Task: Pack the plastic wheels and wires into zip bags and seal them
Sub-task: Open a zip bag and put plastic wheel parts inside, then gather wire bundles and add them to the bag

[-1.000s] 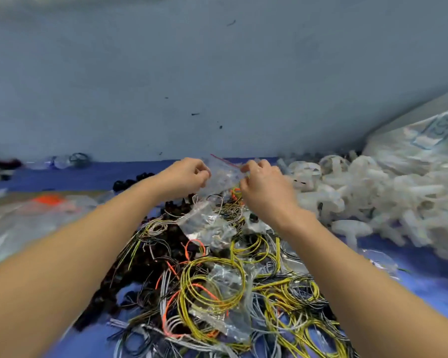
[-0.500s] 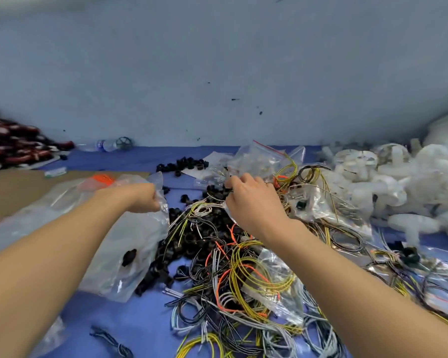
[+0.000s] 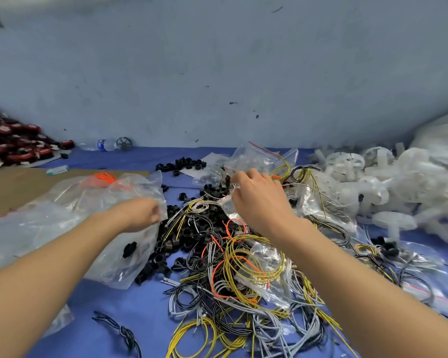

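Observation:
My left hand (image 3: 140,214) grips the edge of a large clear plastic bag (image 3: 62,220) lying at the left. My right hand (image 3: 259,200) pinches a small clear zip bag (image 3: 226,202) above the heap. A tangle of yellow, orange, grey and black wires (image 3: 243,275) covers the blue table in front of me. Small black plastic rings (image 3: 181,239) lie mixed in and behind the wires. White plastic wheels (image 3: 373,187) are piled at the right. More small zip bags (image 3: 256,158) with red seal strips lie behind my right hand.
A brown cardboard sheet (image 3: 13,187) lies at the left, with a stack of dark red round parts (image 3: 8,146) behind it. A water bottle (image 3: 101,145) rests against the blue wall. A big white sack (image 3: 440,143) stands at the far right.
My left hand let go of the small zip bag and swung left onto the large clear bag. The right hand kept the small bag; my view turned left.

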Demonstrator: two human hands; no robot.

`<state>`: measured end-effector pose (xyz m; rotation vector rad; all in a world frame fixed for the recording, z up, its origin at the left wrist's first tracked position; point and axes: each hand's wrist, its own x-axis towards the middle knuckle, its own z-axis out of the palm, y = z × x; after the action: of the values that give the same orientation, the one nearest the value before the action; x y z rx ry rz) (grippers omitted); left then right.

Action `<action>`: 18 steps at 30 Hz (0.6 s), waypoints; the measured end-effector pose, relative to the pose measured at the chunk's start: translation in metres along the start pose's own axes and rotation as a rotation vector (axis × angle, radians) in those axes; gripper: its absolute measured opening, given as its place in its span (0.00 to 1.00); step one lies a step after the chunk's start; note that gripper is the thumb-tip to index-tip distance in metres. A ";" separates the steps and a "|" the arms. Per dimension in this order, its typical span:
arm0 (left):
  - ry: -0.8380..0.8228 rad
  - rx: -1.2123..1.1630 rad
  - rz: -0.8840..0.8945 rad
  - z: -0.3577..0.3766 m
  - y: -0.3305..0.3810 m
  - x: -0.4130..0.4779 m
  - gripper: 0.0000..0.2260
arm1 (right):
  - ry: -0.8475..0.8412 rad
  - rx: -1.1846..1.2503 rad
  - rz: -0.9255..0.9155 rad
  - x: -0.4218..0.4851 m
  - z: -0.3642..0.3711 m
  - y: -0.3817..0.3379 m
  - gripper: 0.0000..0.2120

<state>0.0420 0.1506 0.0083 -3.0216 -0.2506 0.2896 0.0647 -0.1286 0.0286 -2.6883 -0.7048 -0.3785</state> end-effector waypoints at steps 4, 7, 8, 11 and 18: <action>0.357 -0.386 0.078 -0.056 0.014 -0.014 0.10 | 0.062 0.068 -0.010 -0.003 -0.012 0.005 0.18; 0.469 -0.818 0.306 -0.114 0.055 -0.036 0.08 | 0.121 0.436 0.062 -0.001 -0.026 0.012 0.18; 0.454 -0.979 0.423 -0.132 0.071 -0.046 0.08 | 0.131 0.612 0.124 0.000 -0.031 0.016 0.19; 0.336 -1.316 0.742 -0.170 0.113 -0.075 0.09 | 0.098 1.061 0.370 0.001 -0.045 0.029 0.25; 0.527 -1.591 0.459 -0.161 0.154 -0.069 0.09 | 0.142 1.509 0.564 -0.015 -0.065 0.062 0.26</action>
<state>0.0306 -0.0253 0.1606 -4.3585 0.5592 -1.3214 0.0730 -0.2108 0.0673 -1.2713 -0.0256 0.1235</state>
